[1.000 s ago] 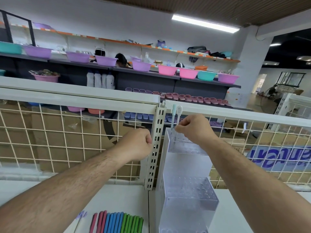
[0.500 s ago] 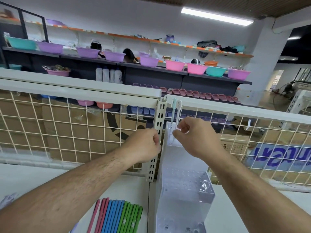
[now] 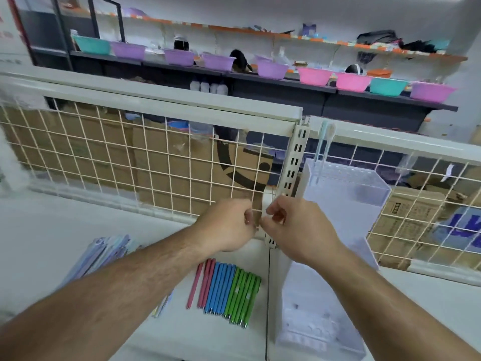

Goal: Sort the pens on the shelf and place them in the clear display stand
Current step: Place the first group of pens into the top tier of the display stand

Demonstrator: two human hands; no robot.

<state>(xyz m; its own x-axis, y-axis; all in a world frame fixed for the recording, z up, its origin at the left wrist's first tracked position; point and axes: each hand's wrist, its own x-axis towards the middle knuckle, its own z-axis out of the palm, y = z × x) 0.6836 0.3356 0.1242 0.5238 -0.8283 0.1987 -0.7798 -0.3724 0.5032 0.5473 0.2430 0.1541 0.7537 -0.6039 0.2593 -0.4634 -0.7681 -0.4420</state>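
Observation:
A row of pens lies on the white shelf: pink pens (image 3: 205,282) on the left, blue pens (image 3: 221,287) in the middle, green pens (image 3: 244,295) on the right. The clear display stand (image 3: 348,183) rises in tiers right of them. A pale blue pen (image 3: 321,142) and a white pen (image 3: 330,142) stand upright in its top tier. My left hand (image 3: 229,225) and my right hand (image 3: 296,230) hover above the pens with fingers curled, their fingertips almost touching. I see nothing held in either hand.
A white wire grid (image 3: 156,157) backs the shelf, with a slotted metal post (image 3: 294,165) just behind my hands. Cardboard boxes (image 3: 182,162) sit behind the grid. Packets of pale pens (image 3: 104,254) lie at the left, partly under my left forearm.
My right hand has left the white pen in the stand's top tier and dropped down to the left. Both hands now meet lower, above the pen row. The view has tilted downward.

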